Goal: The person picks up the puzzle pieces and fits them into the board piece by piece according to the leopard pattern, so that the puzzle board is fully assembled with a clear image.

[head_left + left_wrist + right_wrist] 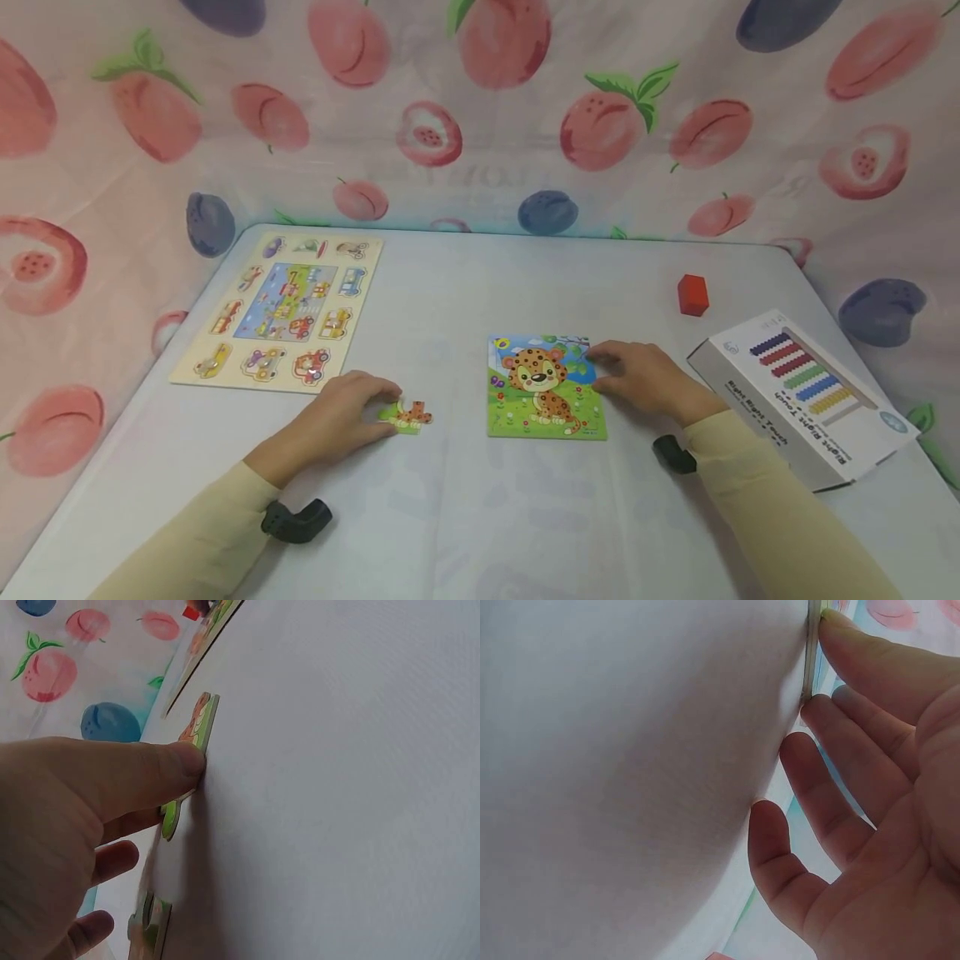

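Observation:
My left hand [347, 421] pinches a small jigsaw piece [412, 415] between thumb and a finger, low over the table. The piece shows orange spotted fur and green grass; part of it is hidden by the fingers. Over to the right lies a square leopard puzzle board [546, 408], its picture a spotted cub on grass. At that board's right edge is my right hand [641, 379], thumb and fingertips touching the edge. In the right wrist view the thumb [877, 664] lies against the board's edge [811, 656], with the other fingers spread and slightly bent.
A wooden vehicle puzzle board [352, 312] lies at the back left. On the right stand a red block [693, 296] and a white toy box [806, 400], close to my right forearm. A fruit-patterned cloth [480, 150] rises behind the white table [450, 517].

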Tool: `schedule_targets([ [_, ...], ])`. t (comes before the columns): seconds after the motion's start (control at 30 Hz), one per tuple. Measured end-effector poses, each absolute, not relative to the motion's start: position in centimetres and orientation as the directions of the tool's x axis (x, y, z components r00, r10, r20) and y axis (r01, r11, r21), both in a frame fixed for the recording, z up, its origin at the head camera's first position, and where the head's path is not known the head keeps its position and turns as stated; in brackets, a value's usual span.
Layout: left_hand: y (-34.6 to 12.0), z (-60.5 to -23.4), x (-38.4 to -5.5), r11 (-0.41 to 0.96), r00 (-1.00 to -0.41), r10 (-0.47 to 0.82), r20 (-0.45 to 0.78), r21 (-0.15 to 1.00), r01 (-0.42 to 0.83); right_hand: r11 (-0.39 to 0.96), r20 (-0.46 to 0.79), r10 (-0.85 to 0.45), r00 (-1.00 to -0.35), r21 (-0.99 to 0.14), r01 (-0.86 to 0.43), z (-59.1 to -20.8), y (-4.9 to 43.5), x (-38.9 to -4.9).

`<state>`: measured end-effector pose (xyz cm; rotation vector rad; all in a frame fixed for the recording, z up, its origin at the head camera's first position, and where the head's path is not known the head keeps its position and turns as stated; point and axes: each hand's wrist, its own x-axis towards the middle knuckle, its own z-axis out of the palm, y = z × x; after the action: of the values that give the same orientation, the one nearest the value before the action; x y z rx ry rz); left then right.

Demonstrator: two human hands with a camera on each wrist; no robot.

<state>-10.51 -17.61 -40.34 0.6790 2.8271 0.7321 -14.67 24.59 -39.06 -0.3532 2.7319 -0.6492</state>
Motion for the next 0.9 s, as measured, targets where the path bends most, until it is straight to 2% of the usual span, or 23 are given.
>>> schedule_targets([
  [0.6, -14.7, -40.8, -11.0, 0.76, -0.866, 0.501, -0.004, 0.482, 0.437, 0.865, -0.218, -0.305, -0.927, -0.471, -0.174, -39.3, 24.6, -14.7],
  [0.9, -13.8, -40.5, -10.8, 0.736, -0.841, 0.539, 0.044, 0.461, 0.496, 0.871, -0.237, -0.297, -0.925, -0.464, -0.161, -39.3, 24.5, -14.7],
])
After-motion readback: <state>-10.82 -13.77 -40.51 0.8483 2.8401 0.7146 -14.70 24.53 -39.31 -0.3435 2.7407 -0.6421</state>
